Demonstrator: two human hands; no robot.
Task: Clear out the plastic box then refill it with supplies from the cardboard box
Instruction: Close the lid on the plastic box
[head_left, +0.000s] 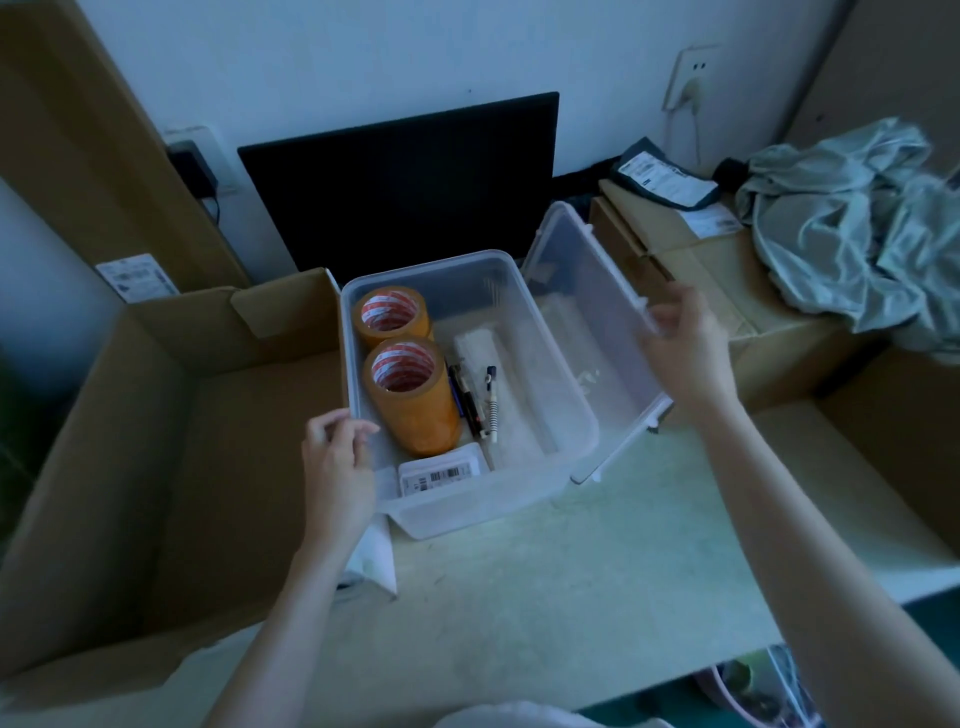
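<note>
- Our left hand (337, 467) rests against the near-left corner of the plastic box (519, 499), fingers loosely curled over the rim with the thumb at the edge; we cannot tell how firmly it grips.
- Our right hand (685, 348) is at the far long edge of the clear lid (587, 332), fingertips pinching or touching that edge; the blur keeps us from telling which.
- Far left, the large open cardboard box (156, 441) lies beside the plastic box, its flap touching the box's left wall.
- The plastic box stands on the pale table (571, 597), just ahead of us, between our two hands.
- Inside it, along the left wall, we see two rolls of brown tape (410, 395), one behind the other, standing on end.
- Just right of the tape lie a few pens (475, 400), side by side.
- At the near wall a small white labelled packet (441, 473) lies flat.
- The lid stands tilted up against the box's right side.
- Behind the box leans a black monitor (405, 182).
- Far right, a crumpled pale cloth (857, 234) lies over another cardboard carton (727, 291).
</note>
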